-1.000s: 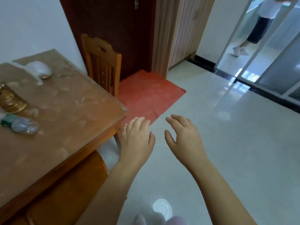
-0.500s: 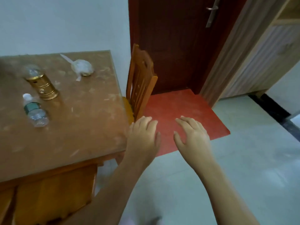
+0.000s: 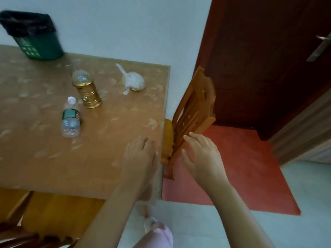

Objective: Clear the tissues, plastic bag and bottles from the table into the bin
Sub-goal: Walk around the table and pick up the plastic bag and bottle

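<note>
A clear plastic bottle [image 3: 70, 118] with a green label and white cap lies on its side on the brown table [image 3: 44, 158]. A knotted white plastic bag [image 3: 132, 81] sits near the table's far right corner. At the far left stands a green bin [image 3: 38, 45] lined with a black bag. My left hand [image 3: 140, 156] hovers over the table's right edge, empty, fingers slightly apart. My right hand [image 3: 201, 156] is beyond the table edge, in front of the chair, empty with fingers spread.
A gold lantern-like object [image 3: 86, 89] with a clear dome stands beside the bottle. A wooden chair [image 3: 192, 115] is tucked at the table's right side. A dark red door [image 3: 259, 59] and red mat [image 3: 232, 167] lie to the right. Another chair seat shows below the table's near edge.
The view has swung left, bringing the bin and more of the table into sight. Both hands have shifted left; my left hand is now over the table's right edge.
</note>
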Available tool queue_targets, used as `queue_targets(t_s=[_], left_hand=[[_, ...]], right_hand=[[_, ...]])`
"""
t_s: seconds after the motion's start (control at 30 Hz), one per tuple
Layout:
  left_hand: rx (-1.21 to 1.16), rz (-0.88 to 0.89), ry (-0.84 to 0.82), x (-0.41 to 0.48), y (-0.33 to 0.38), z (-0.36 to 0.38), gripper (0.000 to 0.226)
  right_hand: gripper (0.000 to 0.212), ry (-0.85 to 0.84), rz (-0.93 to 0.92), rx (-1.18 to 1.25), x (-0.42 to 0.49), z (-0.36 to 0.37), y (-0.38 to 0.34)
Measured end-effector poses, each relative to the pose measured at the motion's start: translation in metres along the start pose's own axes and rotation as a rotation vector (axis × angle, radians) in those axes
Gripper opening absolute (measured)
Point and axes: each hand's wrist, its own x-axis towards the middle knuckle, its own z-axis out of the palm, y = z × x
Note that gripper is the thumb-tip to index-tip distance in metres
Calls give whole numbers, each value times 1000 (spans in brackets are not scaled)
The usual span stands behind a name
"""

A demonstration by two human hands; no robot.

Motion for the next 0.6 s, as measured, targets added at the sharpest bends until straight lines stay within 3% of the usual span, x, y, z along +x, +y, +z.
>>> queue_targets(t_s=[0.27, 0.43, 0.6], left_hand=[[-19, -120, 127, 93, -31, 15, 33], [31, -246, 92, 113, -54, 17, 41], [88, -339, 106, 135, -67, 21, 32]], right_hand=[[34, -81, -184, 31, 120, 30, -3], [38, -204, -277, 37, 166, 55, -7], [39, -277, -333, 57, 212, 84, -10]])
